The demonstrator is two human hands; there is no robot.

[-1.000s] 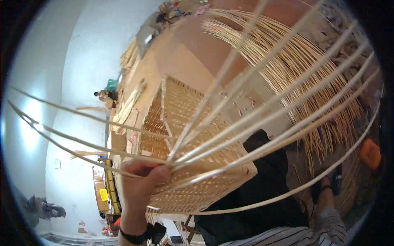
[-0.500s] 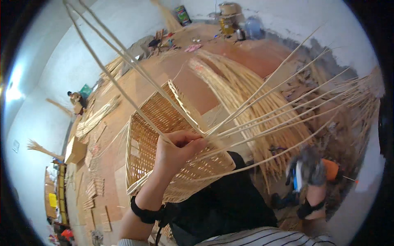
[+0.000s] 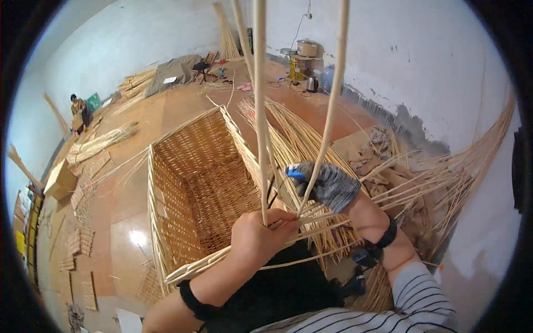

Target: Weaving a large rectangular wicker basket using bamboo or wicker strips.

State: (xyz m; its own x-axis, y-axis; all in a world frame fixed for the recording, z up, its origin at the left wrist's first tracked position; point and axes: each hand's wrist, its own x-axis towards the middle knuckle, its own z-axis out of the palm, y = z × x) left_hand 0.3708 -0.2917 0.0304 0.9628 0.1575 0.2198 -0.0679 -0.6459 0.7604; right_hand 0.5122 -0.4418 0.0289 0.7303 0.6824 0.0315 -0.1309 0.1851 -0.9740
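A rectangular wicker basket rests tilted at my lap, its woven inside facing up. At its near right corner my left hand, bare, pinches pale wicker rods at the rim. Several of these rods stand up; others stick out to the right. My right hand, in a grey glove, is closed around a blue-handled tool just beyond my left hand. Dark narrow parts of the tool reach down among the upright rods; its exact kind is hard to make out.
Bundled long rods lie beyond the basket, with more fanning out at right. A person sits far left. A cardboard-coloured box, a kettle and a blue water jug stand around the room.
My right hand has come from the lower right up to the rim beside my left hand, bringing the tool. The upright rods now stand straighter, and the view has shifted.
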